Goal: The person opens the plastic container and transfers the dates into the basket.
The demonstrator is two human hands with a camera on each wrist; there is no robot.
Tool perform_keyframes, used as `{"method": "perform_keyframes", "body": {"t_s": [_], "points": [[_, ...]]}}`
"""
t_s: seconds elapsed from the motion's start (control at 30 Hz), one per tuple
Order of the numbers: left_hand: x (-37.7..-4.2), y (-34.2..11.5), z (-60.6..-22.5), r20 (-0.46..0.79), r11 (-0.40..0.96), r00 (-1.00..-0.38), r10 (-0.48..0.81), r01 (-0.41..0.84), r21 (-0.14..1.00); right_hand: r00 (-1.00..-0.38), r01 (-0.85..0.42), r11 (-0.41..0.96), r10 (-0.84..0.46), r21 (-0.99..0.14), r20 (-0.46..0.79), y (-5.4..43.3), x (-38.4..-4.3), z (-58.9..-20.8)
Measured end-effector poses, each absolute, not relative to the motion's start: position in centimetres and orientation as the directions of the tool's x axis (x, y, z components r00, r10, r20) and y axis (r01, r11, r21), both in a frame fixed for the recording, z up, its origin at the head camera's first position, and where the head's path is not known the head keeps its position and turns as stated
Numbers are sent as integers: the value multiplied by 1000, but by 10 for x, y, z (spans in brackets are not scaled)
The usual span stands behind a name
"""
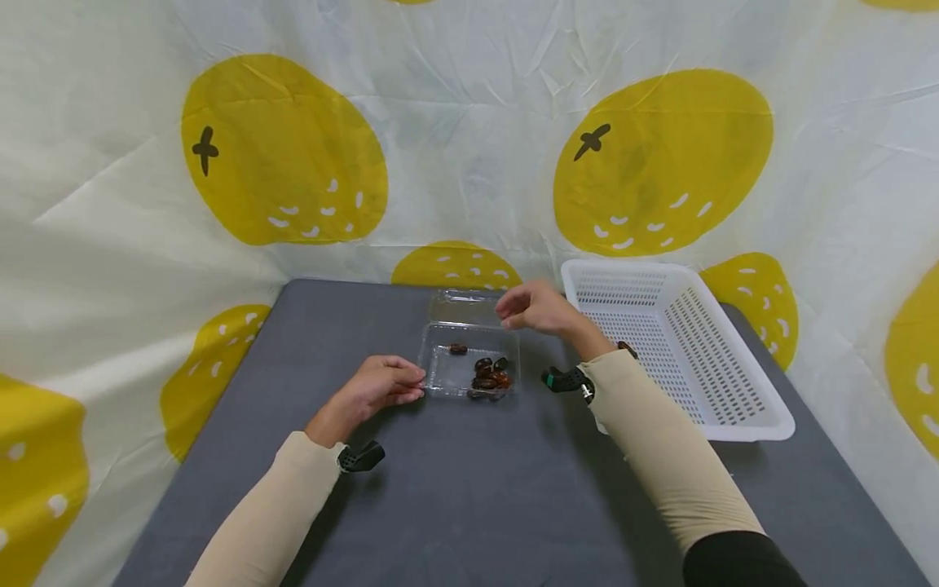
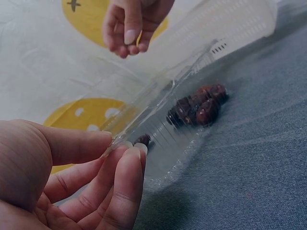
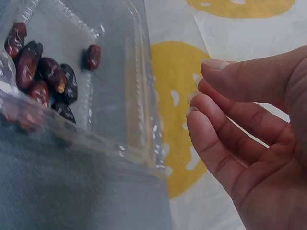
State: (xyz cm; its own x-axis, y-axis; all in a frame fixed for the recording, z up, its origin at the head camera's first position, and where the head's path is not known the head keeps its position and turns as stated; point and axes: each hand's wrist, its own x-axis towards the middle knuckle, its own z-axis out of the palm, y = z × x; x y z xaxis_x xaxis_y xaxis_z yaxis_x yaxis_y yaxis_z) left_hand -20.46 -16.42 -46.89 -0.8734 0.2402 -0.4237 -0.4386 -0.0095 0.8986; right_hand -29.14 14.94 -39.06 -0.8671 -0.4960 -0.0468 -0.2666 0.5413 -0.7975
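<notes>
A clear plastic clamshell box [image 1: 449, 379] lies on the grey cloth, its lid [image 1: 455, 308] folded back away from me. Several glossy dark brown dates [image 1: 487, 377] are bunched in the box's right part, and a single date [image 1: 458, 349] is apart near the back left. My left hand [image 1: 377, 383] pinches the box's left rim between thumb and fingers, plainly seen in the left wrist view. Over the lid's right side hovers my right hand [image 1: 539, 308], its fingers loosely bent. The right wrist view shows nothing between that thumb and those fingers.
To the right stands a white perforated basket [image 1: 707, 350], partly behind my right sleeve. A small dark brown piece [image 1: 627, 349] shows in it beside the sleeve. A white curtain [image 1: 469, 179] with yellow fruit shapes hangs behind the grey table [image 1: 469, 505].
</notes>
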Motion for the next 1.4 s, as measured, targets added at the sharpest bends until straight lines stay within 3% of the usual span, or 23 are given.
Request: {"method": "perform_keyframes", "body": {"t_s": [0.57,0.97,1.2,1.4], "points": [[-205,-162,-468,-433,-8,-872,231,-447,895,-833,-259,567,-540,-781,-116,109,-286,-413],[-203,-163,-468,-417,-9,-877,239,-431,902,-825,-319,666,-545,-674,-149,88,-282,-441],[-205,-163,-470,-419,4,-878,230,-430,903,-804,-446,719,-584,-533,-115,76,-281,-449],[-207,-162,-471,-424,8,-875,233,-434,901,-815,-472,729,-576,-496,-70,70,-280,-454]]}}
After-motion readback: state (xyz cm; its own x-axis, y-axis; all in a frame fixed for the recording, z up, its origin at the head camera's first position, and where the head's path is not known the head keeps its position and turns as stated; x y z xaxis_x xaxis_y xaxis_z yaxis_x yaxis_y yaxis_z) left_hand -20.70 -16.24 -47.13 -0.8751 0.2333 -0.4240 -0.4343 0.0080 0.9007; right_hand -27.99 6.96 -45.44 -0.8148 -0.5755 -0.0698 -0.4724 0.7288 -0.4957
